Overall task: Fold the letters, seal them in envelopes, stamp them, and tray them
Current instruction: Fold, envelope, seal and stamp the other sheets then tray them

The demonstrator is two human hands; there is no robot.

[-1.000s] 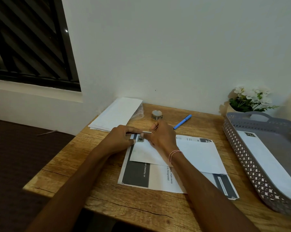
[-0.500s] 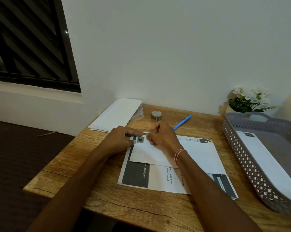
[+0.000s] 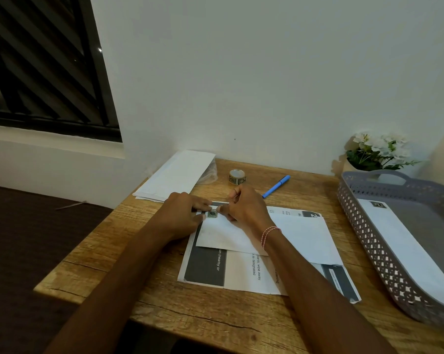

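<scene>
A white envelope (image 3: 292,233) lies on a printed letter sheet (image 3: 241,274) in the middle of the wooden desk. A small dark stamp (image 3: 212,214) sits at the envelope's far left corner. My left hand (image 3: 182,215) and my right hand (image 3: 246,208) meet just over that corner. Their fingertips pinch the two ends of a thin pale stamp strip right above the stamp. My left thumb lies on the envelope's corner. A grey perforated tray (image 3: 369,238) at the right holds one stamped envelope (image 3: 404,251).
A roll of stamp tape (image 3: 237,176) and a blue pen (image 3: 277,186) lie behind my hands. A stack of blank envelopes (image 3: 177,175) sits at the far left corner against the wall. White flowers (image 3: 379,152) stand behind the tray.
Both hands have drawn closer together and lowered toward the envelope's corner, so the strip between them is shorter and nearer the stamp.
</scene>
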